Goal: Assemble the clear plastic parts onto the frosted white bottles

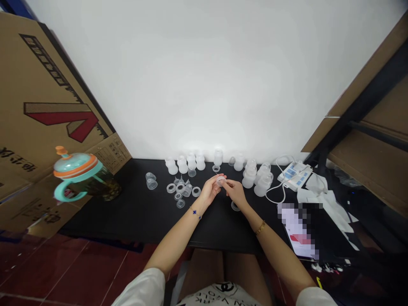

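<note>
Clear plastic piece (220, 181) sits pinched between left hand (208, 190) and right hand (235, 192), fingers hiding much of it, shape hard to tell.

Room to pass runs along the black table (216, 233) toward the body; translucent plastic parts (191, 163) seem to block ahead

Small clear plastic ring (220, 181), translucent, round, pinched in mid-air, slightly tilted, partly hidden

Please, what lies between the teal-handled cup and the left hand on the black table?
In the head view, a clear plastic cup, clear plastic rings and small clear parts lie between the teal-handled cup and the left hand.
</note>
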`<state>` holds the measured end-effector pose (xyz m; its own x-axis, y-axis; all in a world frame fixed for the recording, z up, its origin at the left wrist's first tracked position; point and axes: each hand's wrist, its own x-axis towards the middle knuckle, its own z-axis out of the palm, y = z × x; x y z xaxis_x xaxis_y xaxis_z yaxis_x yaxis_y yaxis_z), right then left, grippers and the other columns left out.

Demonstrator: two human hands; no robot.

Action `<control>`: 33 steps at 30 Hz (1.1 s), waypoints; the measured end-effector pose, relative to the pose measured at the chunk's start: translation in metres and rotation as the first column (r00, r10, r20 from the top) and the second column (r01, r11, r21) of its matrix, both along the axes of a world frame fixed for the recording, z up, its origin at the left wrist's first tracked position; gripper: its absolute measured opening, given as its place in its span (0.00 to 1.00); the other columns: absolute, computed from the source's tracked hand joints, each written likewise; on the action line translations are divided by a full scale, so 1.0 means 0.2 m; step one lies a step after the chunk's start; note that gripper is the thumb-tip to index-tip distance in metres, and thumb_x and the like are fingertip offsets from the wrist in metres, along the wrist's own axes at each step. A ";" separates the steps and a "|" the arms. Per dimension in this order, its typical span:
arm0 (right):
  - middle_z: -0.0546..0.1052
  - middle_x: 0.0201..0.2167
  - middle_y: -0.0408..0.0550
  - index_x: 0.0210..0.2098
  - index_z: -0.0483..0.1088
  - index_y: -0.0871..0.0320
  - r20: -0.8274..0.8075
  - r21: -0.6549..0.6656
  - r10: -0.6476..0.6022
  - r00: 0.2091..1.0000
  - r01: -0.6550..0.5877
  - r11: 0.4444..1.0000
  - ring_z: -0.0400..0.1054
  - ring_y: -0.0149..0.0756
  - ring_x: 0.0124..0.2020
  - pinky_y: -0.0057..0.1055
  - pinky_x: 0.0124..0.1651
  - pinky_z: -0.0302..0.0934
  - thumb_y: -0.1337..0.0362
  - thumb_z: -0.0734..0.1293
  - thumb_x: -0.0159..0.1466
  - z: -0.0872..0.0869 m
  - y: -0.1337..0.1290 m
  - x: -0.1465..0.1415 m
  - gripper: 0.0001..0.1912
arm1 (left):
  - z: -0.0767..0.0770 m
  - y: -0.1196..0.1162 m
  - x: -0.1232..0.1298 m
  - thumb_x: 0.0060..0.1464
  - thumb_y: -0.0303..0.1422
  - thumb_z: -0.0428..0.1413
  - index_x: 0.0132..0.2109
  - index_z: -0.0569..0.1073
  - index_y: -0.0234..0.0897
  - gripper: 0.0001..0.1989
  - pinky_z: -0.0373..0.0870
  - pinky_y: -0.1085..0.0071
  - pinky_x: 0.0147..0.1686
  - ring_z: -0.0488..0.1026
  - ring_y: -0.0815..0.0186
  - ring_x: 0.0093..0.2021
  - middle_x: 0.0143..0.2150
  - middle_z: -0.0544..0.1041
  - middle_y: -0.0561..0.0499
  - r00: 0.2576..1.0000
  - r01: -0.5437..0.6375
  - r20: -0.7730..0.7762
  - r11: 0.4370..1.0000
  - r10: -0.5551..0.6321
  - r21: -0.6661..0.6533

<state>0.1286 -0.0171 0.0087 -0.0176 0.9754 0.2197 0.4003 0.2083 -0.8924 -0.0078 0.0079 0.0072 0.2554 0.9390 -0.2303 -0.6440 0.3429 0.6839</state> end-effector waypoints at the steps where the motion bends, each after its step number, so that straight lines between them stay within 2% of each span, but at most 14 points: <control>1: 0.62 0.12 0.38 0.21 0.69 0.56 0.011 0.009 -0.010 1.000 0.009 1.000 0.57 0.30 0.16 0.29 0.25 0.48 0.46 0.64 0.65 0.00 0.00 0.00 0.24 | 0.00 0.00 0.00 0.54 0.29 0.62 0.42 0.80 0.28 0.09 0.56 0.80 0.18 0.58 0.81 0.18 0.43 0.83 0.41 1.000 -0.001 -0.004 1.000 0.001 0.004; 7: 0.59 0.13 0.38 0.20 0.66 0.56 0.055 0.075 -0.048 0.997 0.043 0.996 0.53 0.30 0.19 0.30 0.25 0.44 0.45 0.64 0.65 -0.01 0.00 -0.01 0.25 | -0.01 0.00 0.00 0.57 0.33 0.61 0.43 0.81 0.28 0.12 0.56 0.79 0.19 0.58 0.81 0.17 0.40 0.83 0.42 0.999 0.017 -0.035 1.000 -0.016 0.024; 15: 0.66 0.17 0.38 0.26 0.70 0.55 0.067 0.088 -0.039 0.997 0.033 0.996 0.59 0.31 0.21 0.29 0.27 0.49 0.50 0.64 0.65 0.00 -0.02 -0.02 0.18 | -0.02 0.02 -0.01 0.61 0.33 0.60 0.42 0.79 0.28 0.10 0.59 0.80 0.18 0.60 0.80 0.17 0.32 0.79 0.49 0.997 0.038 0.072 0.996 -0.032 -0.076; 19: 0.69 0.19 0.38 0.30 0.72 0.55 0.034 0.059 -0.015 0.999 0.013 0.998 0.62 0.32 0.21 0.28 0.28 0.53 0.51 0.64 0.65 -0.01 -0.02 -0.02 0.15 | -0.03 0.03 -0.02 0.62 0.29 0.57 0.43 0.78 0.28 0.08 0.57 0.80 0.16 0.56 0.82 0.15 0.35 0.81 0.47 0.992 0.055 0.120 0.995 -0.044 -0.088; 25: 0.71 0.20 0.39 0.29 0.71 0.55 -0.073 -0.032 0.050 0.996 -0.052 0.998 0.64 0.31 0.18 0.28 0.25 0.56 0.51 0.64 0.65 -0.03 0.01 -0.01 0.15 | -0.01 0.02 -0.03 0.62 0.27 0.56 0.46 0.78 0.28 0.09 0.56 0.80 0.14 0.52 0.83 0.14 0.41 0.82 0.44 0.992 0.050 0.121 0.996 -0.040 -0.078; 33: 0.65 0.13 0.37 0.26 0.71 0.55 -0.011 0.021 0.027 1.000 -0.027 0.999 0.60 0.31 0.17 0.28 0.26 0.53 0.51 0.63 0.65 -0.01 0.01 0.00 0.18 | 0.00 0.01 -0.01 0.58 0.25 0.58 0.43 0.79 0.28 0.07 0.57 0.81 0.16 0.55 0.82 0.16 0.42 0.83 0.43 0.999 0.021 0.051 0.999 -0.018 -0.048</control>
<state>0.1278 -0.0153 0.0064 -0.0412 0.9699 0.2400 0.3846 0.2371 -0.8921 -0.0098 0.0091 0.0079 0.2859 0.9217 -0.2622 -0.6703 0.3879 0.6327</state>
